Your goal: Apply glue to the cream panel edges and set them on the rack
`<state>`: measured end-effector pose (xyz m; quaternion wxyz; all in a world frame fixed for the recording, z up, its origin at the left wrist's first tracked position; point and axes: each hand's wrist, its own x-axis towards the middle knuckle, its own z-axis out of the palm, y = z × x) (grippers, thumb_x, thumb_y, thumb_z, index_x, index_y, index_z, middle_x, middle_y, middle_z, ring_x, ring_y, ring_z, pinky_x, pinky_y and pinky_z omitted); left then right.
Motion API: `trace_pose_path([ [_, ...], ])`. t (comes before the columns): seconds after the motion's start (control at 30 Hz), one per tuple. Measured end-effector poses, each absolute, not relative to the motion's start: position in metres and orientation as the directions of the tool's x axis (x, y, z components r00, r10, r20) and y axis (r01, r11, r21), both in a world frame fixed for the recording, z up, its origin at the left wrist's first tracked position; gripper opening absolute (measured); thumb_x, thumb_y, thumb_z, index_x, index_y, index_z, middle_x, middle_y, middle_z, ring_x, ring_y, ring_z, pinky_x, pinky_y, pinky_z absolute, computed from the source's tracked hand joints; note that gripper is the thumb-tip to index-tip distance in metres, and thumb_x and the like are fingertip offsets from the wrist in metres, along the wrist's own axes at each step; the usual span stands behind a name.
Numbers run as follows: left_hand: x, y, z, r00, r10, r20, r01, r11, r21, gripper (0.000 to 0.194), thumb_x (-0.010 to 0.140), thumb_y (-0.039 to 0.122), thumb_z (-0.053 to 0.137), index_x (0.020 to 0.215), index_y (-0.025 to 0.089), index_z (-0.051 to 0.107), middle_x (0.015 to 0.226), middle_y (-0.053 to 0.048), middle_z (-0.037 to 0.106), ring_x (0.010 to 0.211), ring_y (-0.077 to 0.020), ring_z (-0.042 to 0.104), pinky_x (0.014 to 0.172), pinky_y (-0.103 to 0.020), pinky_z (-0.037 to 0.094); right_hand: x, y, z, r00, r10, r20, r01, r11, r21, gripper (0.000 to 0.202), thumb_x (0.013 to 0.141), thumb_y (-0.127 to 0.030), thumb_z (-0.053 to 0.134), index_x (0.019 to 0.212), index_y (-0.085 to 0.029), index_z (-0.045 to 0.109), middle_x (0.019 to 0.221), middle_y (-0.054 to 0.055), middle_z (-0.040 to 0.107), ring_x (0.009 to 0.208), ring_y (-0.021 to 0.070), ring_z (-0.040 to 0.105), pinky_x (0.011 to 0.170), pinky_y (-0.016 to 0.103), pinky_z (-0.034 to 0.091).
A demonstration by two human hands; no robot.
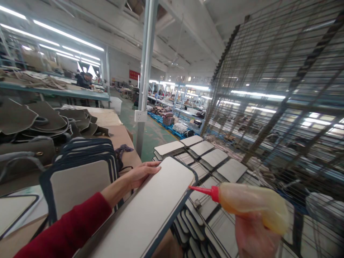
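Across the lower middle of the frame, a long pale panel (145, 200) with rounded corners and a dark blue border slants from the bottom edge up toward the centre. My left hand (141, 173) grips its left edge close to the upper end, my red sleeve (77, 218) reaching in from the lower left corner. At lower right, my right hand (255, 233) is closed around a soft, translucent squeeze bottle (252, 204) of amber liquid, held nearly level. Its red nozzle (204, 190) points left, the tip at the panel's right border, just below the upper right corner; whether it touches, I cannot tell.

Left of the panel, behind my forearm, a stack of dark-edged panels (80, 182) leans upright, leaving little room on that side. Under and beyond the bottle, wire racks (197, 168) carry rows of pale pieces (232, 170), close to the panel's right edge. Upper right, a tall wire grid (268, 82) tilts across. Past the panel's far end, near the centre, green floor (126, 125) opens beside a metal post (146, 68).
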<state>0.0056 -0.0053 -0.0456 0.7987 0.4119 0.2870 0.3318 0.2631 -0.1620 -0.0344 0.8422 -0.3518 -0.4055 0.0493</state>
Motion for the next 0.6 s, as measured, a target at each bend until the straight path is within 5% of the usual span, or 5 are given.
trace_pose_path([
  [0.43, -0.009, -0.005, -0.054, 0.603, 0.774, -0.196, -0.326, 0.463, 0.824, 0.064, 0.059, 0.021, 0.084, 0.118, 0.01, 0.06, 0.088, -0.013, 0.074, 0.065, -0.0199, 0.07, 0.057, -0.027, 0.056, 0.261, -0.154, -0.034, 0.692, 0.408, 0.595, 0.156, 0.72, -0.676, 0.031, 0.062, -0.04, 0.08, 0.079, -0.02, 0.064, 0.077, -0.002, 0.057, 0.08, 0.0163, 0.056, 0.074, 0.028, 0.05],
  [0.6, -0.014, -0.006, -0.054, 0.579, 0.79, -0.202, -0.334, 0.456, 0.825, 0.065, 0.06, 0.022, 0.084, 0.119, 0.011, 0.059, 0.087, -0.011, 0.074, 0.064, -0.0191, 0.069, 0.056, -0.027, 0.056, 0.255, -0.15, -0.035, 0.689, 0.445, 0.573, 0.121, 0.708, -0.695, 0.032, 0.064, -0.038, 0.079, 0.087, -0.021, 0.064, 0.084, -0.001, 0.058, 0.08, 0.0162, 0.056, 0.077, 0.031, 0.051],
])
